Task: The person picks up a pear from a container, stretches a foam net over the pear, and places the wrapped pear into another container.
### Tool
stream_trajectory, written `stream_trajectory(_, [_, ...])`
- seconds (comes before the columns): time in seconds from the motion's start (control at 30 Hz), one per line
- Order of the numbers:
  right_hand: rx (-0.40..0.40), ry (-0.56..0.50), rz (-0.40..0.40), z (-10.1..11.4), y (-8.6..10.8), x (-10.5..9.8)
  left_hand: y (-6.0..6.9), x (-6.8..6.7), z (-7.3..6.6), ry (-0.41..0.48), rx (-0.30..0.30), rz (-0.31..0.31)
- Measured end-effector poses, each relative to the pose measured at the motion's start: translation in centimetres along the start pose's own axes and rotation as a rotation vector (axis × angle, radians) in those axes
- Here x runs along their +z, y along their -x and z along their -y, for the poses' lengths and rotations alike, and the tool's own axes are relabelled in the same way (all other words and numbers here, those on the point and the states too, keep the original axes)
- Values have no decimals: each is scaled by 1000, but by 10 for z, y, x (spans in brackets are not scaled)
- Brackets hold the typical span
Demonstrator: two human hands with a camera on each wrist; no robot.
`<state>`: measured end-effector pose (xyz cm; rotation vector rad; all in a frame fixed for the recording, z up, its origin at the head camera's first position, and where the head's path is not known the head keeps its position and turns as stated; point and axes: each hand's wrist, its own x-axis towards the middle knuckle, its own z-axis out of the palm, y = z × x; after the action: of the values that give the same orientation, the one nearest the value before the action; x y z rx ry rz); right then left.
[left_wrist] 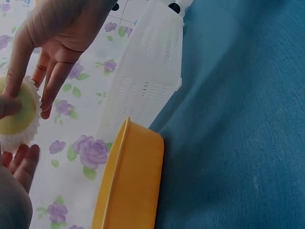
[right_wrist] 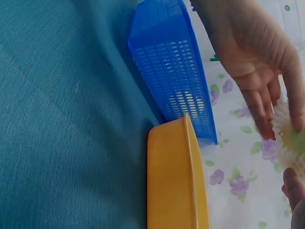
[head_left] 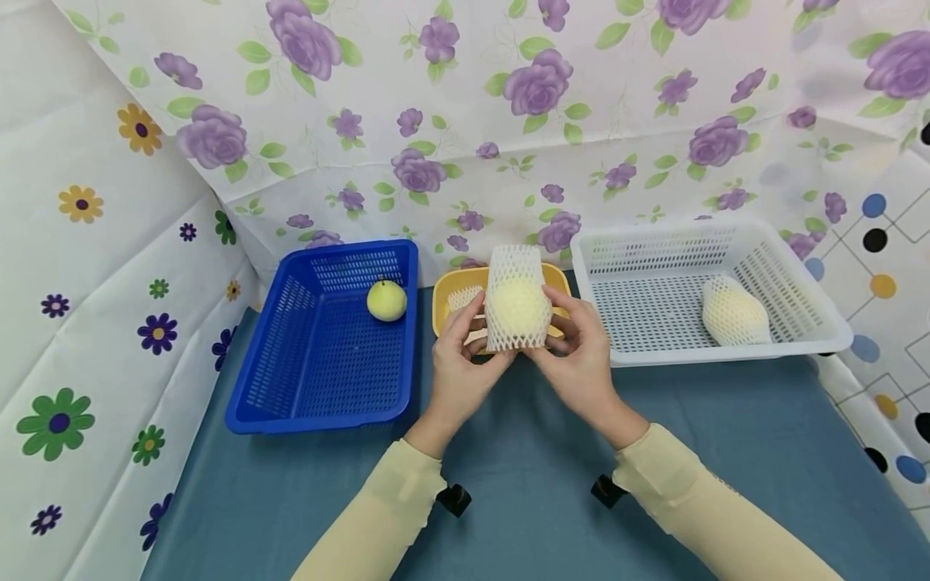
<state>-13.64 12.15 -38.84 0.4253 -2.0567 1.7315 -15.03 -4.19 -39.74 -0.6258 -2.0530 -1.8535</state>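
A pale yellow-green pear sits inside a white foam net sleeve (head_left: 517,303), held up between both hands above the yellow basket. My left hand (head_left: 463,355) grips its left side, and my right hand (head_left: 579,351) grips its right side. The thumbs lie near its lower end. The sleeve's upper part stands out beyond the fruit. In the left wrist view, the pear (left_wrist: 18,114) shows yellow through the sleeve's open end, with a thumb against it. The right wrist view catches only part of the netted pear (right_wrist: 290,136) at its edge.
A blue basket (head_left: 327,347) on the left holds one bare pear (head_left: 387,301). Behind the hands, a small yellow basket (head_left: 446,284) contains foam net sleeves (head_left: 463,298). On the right, a white basket (head_left: 639,298) holds a netted pear (head_left: 734,312). Floral sheeting hangs behind.
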Motion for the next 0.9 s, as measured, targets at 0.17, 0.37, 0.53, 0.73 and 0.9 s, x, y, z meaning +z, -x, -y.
stream_trajectory(0.17, [20,-49,33,1,1,0,-2,-1,-2,-31,-17,29])
stream_trajectory(0.37, [56,-112,55,0,2,0,-3,-1,2,117,-72,67])
stream_trajectory(0.53, [34,-127,55,-3,5,1,0,0,5,138,-86,46])
stream_trajectory(0.73, [4,-121,32,-6,7,2,3,3,8,135,-62,4])
stream_trajectory(0.9, [12,-112,8,-5,7,3,4,6,9,141,-30,-29])
